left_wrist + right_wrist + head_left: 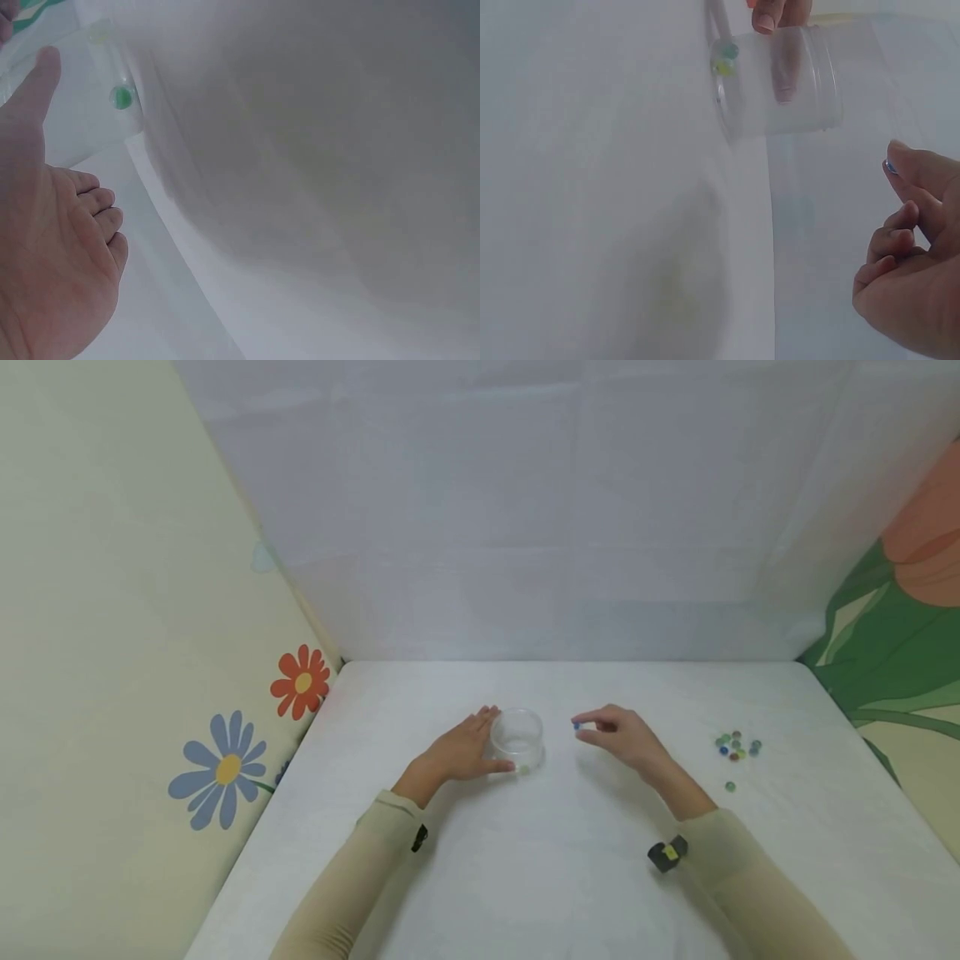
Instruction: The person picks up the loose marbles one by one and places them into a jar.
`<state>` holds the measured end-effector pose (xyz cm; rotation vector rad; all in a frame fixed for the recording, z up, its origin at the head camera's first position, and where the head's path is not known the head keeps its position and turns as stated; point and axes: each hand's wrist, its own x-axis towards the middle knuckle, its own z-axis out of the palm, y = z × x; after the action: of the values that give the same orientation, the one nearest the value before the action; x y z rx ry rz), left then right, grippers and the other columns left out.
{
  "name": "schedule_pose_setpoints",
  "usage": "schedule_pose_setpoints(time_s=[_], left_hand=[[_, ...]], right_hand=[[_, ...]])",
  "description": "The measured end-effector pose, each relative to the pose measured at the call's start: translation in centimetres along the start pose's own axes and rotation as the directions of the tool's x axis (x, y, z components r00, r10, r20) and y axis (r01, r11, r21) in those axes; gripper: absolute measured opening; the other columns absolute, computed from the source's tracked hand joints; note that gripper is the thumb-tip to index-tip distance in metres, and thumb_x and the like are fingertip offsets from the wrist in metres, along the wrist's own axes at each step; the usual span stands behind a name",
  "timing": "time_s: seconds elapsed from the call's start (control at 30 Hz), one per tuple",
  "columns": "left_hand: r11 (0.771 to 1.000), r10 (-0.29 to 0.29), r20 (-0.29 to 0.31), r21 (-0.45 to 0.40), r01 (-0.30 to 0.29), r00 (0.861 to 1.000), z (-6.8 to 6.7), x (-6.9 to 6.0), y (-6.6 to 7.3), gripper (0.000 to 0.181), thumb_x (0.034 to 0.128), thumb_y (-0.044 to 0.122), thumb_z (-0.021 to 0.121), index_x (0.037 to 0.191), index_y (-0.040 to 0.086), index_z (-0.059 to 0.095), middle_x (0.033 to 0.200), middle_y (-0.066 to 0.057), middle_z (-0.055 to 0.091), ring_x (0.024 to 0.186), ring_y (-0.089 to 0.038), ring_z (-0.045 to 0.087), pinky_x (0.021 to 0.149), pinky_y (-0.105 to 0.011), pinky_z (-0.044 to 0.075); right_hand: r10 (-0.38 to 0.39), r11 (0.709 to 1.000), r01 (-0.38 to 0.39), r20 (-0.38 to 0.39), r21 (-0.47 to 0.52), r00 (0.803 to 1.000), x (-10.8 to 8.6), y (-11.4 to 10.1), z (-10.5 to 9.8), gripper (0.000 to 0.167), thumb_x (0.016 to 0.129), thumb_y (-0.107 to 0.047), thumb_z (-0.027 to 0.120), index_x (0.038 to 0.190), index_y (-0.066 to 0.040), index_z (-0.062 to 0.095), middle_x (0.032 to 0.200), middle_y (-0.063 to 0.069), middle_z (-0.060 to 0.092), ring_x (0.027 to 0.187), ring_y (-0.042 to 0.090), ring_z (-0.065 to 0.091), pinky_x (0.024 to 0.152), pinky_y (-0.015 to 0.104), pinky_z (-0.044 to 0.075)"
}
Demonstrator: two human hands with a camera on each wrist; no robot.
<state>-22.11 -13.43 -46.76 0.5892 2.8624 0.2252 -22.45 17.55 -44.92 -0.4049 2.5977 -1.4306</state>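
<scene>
- White sheeting [480,527] hangs behind a white-covered worktop [525,893], flanked by cream panels printed with a blue flower [228,769] and a red flower [303,682] on the left and an orange bloom [930,552] with green leaves on the right.
- Near the middle of the worktop stands a clear jar [517,741], upright, its mouth facing up.
- At the jar's left side, a person's left hand [461,752] holds it, thumb along the near side and fingers reaching around the far side.
- Just right of the jar and apart from it, the right hand [630,739] is raised above the worktop, pinching a blue marble [577,726] between thumb and forefinger; the remaining fingers are curled toward the palm.
- Inside the jar, at its bottom, sit a green marble [122,97] and a yellowish marble [724,67].
- Well to the right, a loose cluster of marbles [736,744] in green, blue, yellowish and reddish tones rests on the worktop, with a lone green marble [731,786] lying nearer, apart from the group.
- Pale long sleeves [757,877] cover both forearms; a dark device [667,853] with a yellow patch shows at the right wrist.
</scene>
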Motion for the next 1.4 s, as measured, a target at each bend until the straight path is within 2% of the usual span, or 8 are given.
schedule_pose_setpoints(time_s=[0.43, 0.7, 1.13, 1.4], left_hand=[[1.0, -0.003, -0.006, 0.012, 0.003, 1.0, 0.2, 0.0, -0.1, 0.111, 0.0884, 0.077, 0.054, 0.163, 0.007, 0.011, 0.17, -0.01, 0.013, 0.157, -0.026, 0.011, 0.127, -0.041, 0.017], [1.0, -0.015, 0.007, -0.014, 0.015, 1.0, 0.1, -0.1, -0.1, 0.11, 0.0891, 0.075, 0.056, 0.163, 0.008, 0.01, 0.17, -0.009, 0.012, 0.157, -0.026, 0.011, 0.127, -0.043, 0.018], [1.0, 0.012, -0.009, -0.005, -0.012, 1.0, 0.4, 0.0, -0.3, 0.109, 0.0895, 0.076, 0.053, 0.163, 0.006, 0.012, 0.17, -0.012, 0.013, 0.157, -0.029, 0.011, 0.127, -0.044, 0.018], [1.0, 0.023, -0.009, 0.006, -0.023, 1.0, 0.2, 0.1, -0.3, 0.109, 0.09, 0.076, 0.052, 0.163, 0.006, 0.011, 0.17, -0.012, 0.013, 0.156, -0.029, 0.012, 0.126, -0.044, 0.02]], right_hand=[[0.005, 1.0, -0.005, 0.032, 0.005, 0.999, 1.2, -1.4, 1.8, 0.03, 0.093, -0.025, 0.075, 0.122, -0.016, 0.074, 0.099, 0.007, 0.059, 0.092, 0.022, 0.051, 0.073, 0.03, 0.046], [-0.019, 1.0, 0.018, 0.056, 0.007, 0.998, 2.0, -2.1, 3.1, 0.03, 0.093, -0.023, 0.075, 0.122, -0.015, 0.074, 0.096, 0.007, 0.059, 0.09, 0.021, 0.051, 0.074, 0.03, 0.046], [-0.002, 1.0, 0.001, 0.086, 0.002, 0.996, 3.3, -3.5, 4.9, 0.031, 0.093, -0.026, 0.075, 0.123, -0.017, 0.074, 0.101, 0.006, 0.061, 0.094, 0.021, 0.053, 0.077, 0.031, 0.048], [-0.001, 1.0, 0.003, 0.086, -0.028, 0.996, 3.6, -3.5, 5.4, 0.028, 0.094, -0.025, 0.074, 0.121, -0.019, 0.075, 0.106, 0.006, 0.063, 0.097, 0.022, 0.054, 0.08, 0.033, 0.048]])
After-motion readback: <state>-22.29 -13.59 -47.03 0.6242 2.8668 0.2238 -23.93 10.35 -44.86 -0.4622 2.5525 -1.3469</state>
